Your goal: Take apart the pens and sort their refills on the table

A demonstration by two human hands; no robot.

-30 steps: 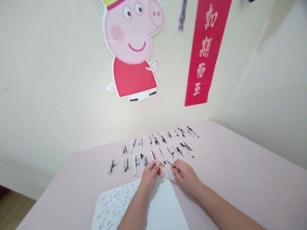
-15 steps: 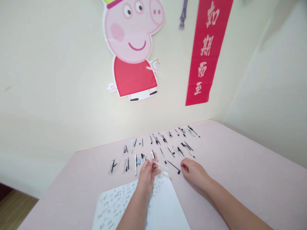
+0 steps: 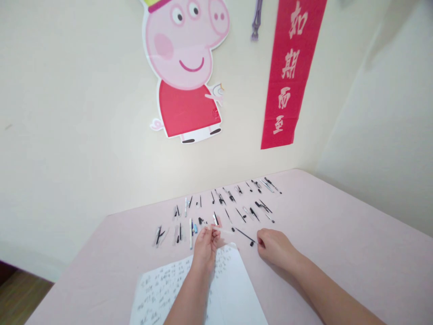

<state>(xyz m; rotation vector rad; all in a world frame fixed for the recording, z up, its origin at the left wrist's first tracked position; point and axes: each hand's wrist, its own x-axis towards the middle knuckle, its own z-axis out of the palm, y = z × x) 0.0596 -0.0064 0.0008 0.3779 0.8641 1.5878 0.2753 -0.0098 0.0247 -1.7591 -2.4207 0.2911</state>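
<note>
While our left hand (image 3: 206, 241) pinches the clear pen barrel (image 3: 223, 230), our right hand (image 3: 275, 246) fingers close on the black refill (image 3: 244, 235); next, we judge, comes threading it in straight.

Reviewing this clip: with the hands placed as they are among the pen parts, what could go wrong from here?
1. The left hand pinches a clear pen barrel only at its end; it might slip and fall into the rows of pen parts.
2. The right hand sits by the thin black refill; a nudge could roll it.
3. The left forearm crosses the written sheet, which might shift or smudge.
</note>
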